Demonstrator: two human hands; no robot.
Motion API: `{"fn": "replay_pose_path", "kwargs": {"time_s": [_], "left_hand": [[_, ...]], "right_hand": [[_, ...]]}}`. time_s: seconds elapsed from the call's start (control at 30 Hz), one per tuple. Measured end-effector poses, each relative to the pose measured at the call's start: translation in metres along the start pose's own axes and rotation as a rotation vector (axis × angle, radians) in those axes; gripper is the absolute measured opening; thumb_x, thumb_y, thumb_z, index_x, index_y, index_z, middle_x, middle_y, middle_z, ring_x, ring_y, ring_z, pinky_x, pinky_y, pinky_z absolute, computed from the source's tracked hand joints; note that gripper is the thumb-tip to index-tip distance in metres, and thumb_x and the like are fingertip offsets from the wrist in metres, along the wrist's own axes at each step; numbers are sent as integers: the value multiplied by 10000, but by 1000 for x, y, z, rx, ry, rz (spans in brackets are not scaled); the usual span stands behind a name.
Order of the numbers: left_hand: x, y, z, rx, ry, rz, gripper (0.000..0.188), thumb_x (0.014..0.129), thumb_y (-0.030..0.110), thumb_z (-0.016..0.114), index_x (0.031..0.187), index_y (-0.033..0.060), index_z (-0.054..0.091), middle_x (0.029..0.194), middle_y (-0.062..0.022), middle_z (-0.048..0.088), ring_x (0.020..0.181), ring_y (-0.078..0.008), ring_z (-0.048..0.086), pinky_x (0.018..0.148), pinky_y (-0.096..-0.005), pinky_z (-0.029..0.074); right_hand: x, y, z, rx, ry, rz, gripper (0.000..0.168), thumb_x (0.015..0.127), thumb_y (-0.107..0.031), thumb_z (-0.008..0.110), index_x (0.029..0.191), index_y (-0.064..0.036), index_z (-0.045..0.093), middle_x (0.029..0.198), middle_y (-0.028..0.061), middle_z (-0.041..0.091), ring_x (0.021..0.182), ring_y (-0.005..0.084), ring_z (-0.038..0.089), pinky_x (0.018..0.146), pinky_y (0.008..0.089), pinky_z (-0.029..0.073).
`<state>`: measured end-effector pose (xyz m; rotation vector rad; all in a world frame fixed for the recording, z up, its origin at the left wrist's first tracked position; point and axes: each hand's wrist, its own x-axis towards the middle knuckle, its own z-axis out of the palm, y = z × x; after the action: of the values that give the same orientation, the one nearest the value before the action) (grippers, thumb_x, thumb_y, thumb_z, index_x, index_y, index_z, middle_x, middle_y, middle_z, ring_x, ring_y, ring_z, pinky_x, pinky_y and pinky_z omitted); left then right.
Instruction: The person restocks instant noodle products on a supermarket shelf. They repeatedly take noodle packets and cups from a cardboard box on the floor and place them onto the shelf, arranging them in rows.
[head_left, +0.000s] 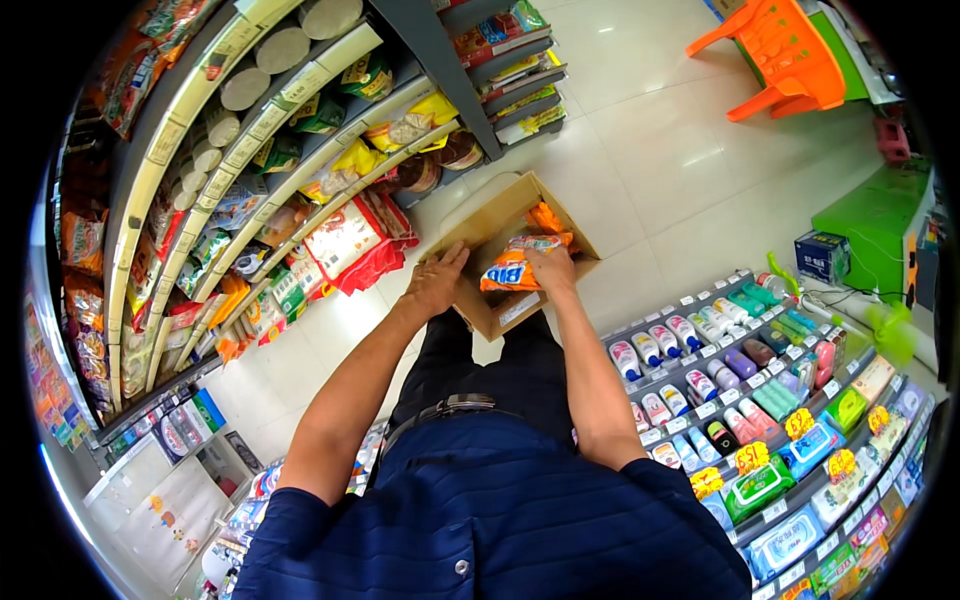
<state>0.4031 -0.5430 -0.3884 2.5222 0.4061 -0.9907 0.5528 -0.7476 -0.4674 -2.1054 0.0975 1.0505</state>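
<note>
In front of my legs is an open cardboard box (480, 311), its top facing me. My left hand (442, 274) lies flat with spread fingers over the box's left wall. Inside the box's mouth, my right hand (551, 268) has its fingers on an orange plastic packet (517, 264) with blue and white print. The packet lies tilted; the fingertips under or behind it are partly hidden. Beyond it, another orange packet (546, 217) sits deeper against the far wall of the box.
Curved-looking shelves (300, 161) of packaged goods rise on my left, with red-and-white sacks (349, 240) at their foot. Bottles (664, 341) and wipes packs (759, 487) fill a tiered rack on my right. An orange plastic chair (787, 56) stands beyond on the tiled floor (637, 161).
</note>
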Motion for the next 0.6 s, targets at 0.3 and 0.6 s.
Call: {"fn": "replay_pose_path", "kwargs": {"time_s": [0.3, 0.6], "left_hand": [[-58, 47, -94, -95, 456, 567, 961, 777, 318, 819, 1586, 78, 358, 1575, -193, 446, 1482, -410, 371, 1190, -540, 320], [-179, 18, -223, -690, -40, 495, 612, 774, 291, 873, 1258, -25, 671, 1088, -136, 761, 974, -216, 717, 837, -341, 559]], "right_hand": [[-107, -144, -109, -332, -697, -623, 531, 783, -297, 852, 1223, -47, 692, 1096, 118, 748, 969, 241, 708, 901, 380, 549], [-198, -293, -98, -265, -1140, -533, 633, 819, -237, 853, 1358, 13, 634, 1126, 124, 762, 984, 160, 706, 900, 307, 557]]}}
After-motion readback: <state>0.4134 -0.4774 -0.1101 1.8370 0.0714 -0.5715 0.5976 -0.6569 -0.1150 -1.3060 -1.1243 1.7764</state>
